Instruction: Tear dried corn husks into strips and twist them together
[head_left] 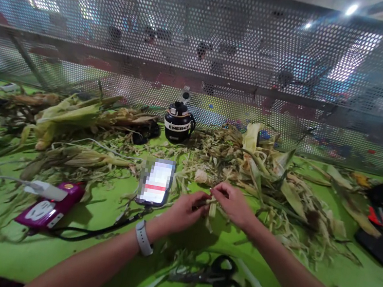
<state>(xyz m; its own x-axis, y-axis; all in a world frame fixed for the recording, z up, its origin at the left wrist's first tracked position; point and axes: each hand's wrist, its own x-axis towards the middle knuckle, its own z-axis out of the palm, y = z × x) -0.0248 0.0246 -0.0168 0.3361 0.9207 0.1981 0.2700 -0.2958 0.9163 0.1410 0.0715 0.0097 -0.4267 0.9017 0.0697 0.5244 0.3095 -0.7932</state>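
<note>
My left hand, with a pale band on its wrist, has its fingers closed on a pale strip of corn husk that hangs down. My right hand meets it from the other side, thumb and finger pinched at the top of the same husk. The fingertips of both hands nearly touch. Just beyond them lies a round, pale bundle of husk. Nearer to me, black-handled scissors rest on the green table among husk strips. A lit phone lies left of my hands.
A black "ENERGY" bottle stands at the back before a perforated metal screen. Heaps of dry husk spread right and left. A purple power strip with a white plug and cables sits on the left. Black objects lie far right.
</note>
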